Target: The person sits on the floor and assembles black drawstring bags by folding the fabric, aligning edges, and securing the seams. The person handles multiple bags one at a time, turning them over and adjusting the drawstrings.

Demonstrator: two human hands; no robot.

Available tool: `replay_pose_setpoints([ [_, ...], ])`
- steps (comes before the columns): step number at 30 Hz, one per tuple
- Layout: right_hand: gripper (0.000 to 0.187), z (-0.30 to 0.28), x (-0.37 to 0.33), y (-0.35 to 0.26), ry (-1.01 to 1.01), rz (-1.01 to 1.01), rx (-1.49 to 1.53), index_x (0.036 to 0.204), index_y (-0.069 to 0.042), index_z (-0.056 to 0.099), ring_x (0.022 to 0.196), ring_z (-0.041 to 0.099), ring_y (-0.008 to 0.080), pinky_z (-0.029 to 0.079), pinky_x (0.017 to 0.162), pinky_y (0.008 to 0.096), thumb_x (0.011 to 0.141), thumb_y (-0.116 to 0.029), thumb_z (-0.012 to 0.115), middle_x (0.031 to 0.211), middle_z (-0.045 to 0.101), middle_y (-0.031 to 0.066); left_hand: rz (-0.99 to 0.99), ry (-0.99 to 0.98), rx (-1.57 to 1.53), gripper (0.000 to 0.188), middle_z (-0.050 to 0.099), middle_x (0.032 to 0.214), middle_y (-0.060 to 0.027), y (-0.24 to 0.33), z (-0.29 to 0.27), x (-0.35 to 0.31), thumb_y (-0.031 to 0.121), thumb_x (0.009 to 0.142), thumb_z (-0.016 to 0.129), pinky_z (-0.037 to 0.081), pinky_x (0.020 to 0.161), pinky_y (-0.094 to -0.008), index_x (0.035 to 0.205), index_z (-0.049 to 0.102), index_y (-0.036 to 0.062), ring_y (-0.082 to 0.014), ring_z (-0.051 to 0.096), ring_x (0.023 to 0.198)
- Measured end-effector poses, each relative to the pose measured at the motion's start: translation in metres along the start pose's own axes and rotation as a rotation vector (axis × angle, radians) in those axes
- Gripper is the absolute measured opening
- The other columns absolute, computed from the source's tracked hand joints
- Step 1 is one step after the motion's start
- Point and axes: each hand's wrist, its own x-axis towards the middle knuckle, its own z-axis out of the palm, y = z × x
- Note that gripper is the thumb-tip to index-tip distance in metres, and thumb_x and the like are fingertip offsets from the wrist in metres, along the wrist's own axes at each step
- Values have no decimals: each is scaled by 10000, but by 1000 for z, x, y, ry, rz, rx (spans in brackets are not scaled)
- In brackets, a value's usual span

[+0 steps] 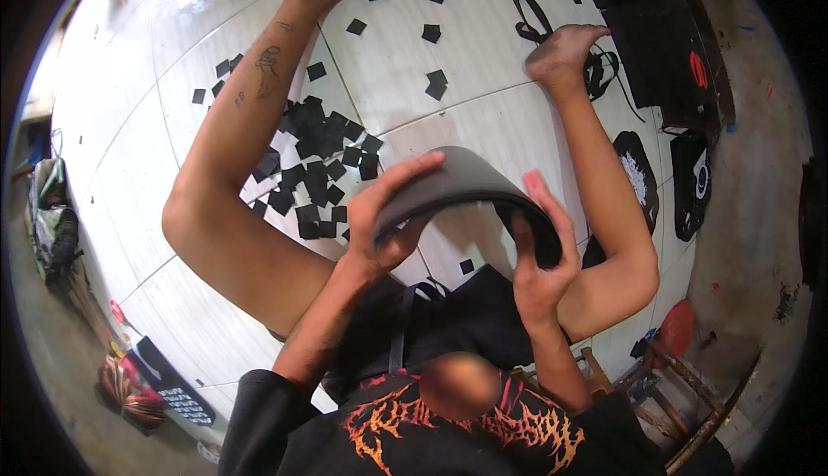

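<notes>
Head view. The left hand [373, 217] grasps the left end of a dark flexible sheet [466, 178]; the right hand [552, 278] grasps its right end. The sheet is bent into an arch between both hands, above the near part of the tiled floor [466, 114]. Part of the fingers is hidden by the sheet.

Black square pieces [319, 135] lie overlapping beside the left leg [216, 148], with others spread toward the far side; overlap prevents an exact count. One separate black square [467, 266] lies below the arch, near the lap.

A dark box-shaped unit [634, 10] stands at far right; its contents cannot be made out. A black strap [530, 34] lies beside the right foot [565, 52]. The right leg [604, 183] partly covers a black printed item [636, 170]. A wooden frame [690, 381], near right, is hard to make out.
</notes>
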Motion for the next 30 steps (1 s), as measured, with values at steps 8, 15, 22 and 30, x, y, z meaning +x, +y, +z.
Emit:
replay_pose_setpoints([
  [8,539,23,17,-12,79,395,102,1616,30,411,1485,475,283,388,1227,388,1204,-316,455,1655,449,187,68,-293,79,1218,395,1709,-231,4,41,-13,207,616,973,230,1296,-687,1632,310,107,-498,305,1619],
  [15,865,19,26,-56,-75,241,85,1731,15,167,1624,268,330,167,1329,484,1157,-607,344,1754,271,205,127,-91,192,1102,421,1693,-202,-9,56,-14,-14,635,874,375,1233,-643,1594,358,152,-467,449,1530],
  [22,1080,-41,121,-125,203,-522,-177,1748,0,139,1697,103,389,-19,1347,618,1060,-824,262,1843,123,172,68,-103,179,1173,411,1698,-181,-14,55,-21,6,605,898,320,1258,-684,1623,337,164,-460,408,1565],
  [30,1083,48,134,-54,-297,-282,-526,1749,-6,158,1699,81,398,7,1354,565,1053,-833,227,1836,103,214,46,-57,166,1192,402,1676,-183,-13,50,-19,109,643,965,285,1251,-736,1633,304,170,-458,388,1575],
])
